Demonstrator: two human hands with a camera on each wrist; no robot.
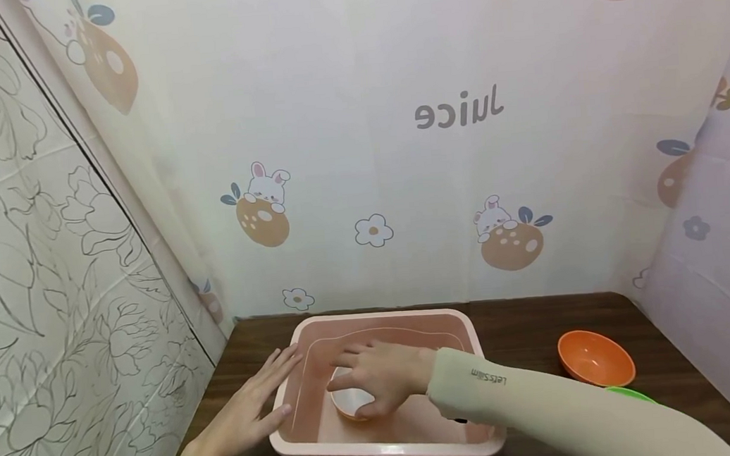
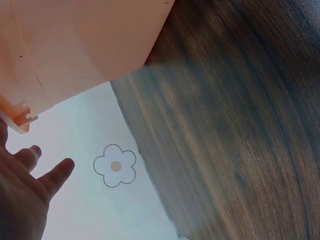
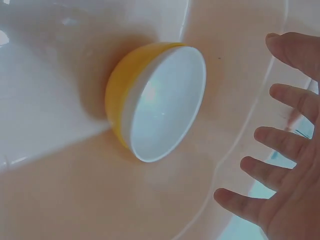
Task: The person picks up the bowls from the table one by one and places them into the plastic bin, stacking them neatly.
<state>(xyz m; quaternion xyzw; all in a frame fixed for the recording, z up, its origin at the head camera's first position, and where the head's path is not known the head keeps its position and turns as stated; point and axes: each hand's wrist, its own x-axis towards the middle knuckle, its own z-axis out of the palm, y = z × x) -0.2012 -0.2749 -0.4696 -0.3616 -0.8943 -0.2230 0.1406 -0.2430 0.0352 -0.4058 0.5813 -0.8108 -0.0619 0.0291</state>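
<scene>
A pink plastic tub [image 1: 390,450] stands on the dark wooden table. Inside it is a bowl [image 3: 167,107], white within and yellow outside, tilted in the right wrist view. My right hand [image 1: 382,376] reaches into the tub above this bowl and hides part of it. Its fingers are spread and stand apart from the bowl in the right wrist view. At the tub's left rim, my left hand [image 1: 244,413] lies with fairly straight fingers, the fingertips touching the rim. The left wrist view shows the tub's outer wall [image 2: 85,45] beside that hand.
An orange bowl [image 1: 596,358] rests on the table to the right of the tub. In front of it a green rim [image 1: 631,394] shows, mostly hidden by the right sleeve [image 1: 542,399]. Printed curtains [image 1: 366,150] hang behind the table and at both sides.
</scene>
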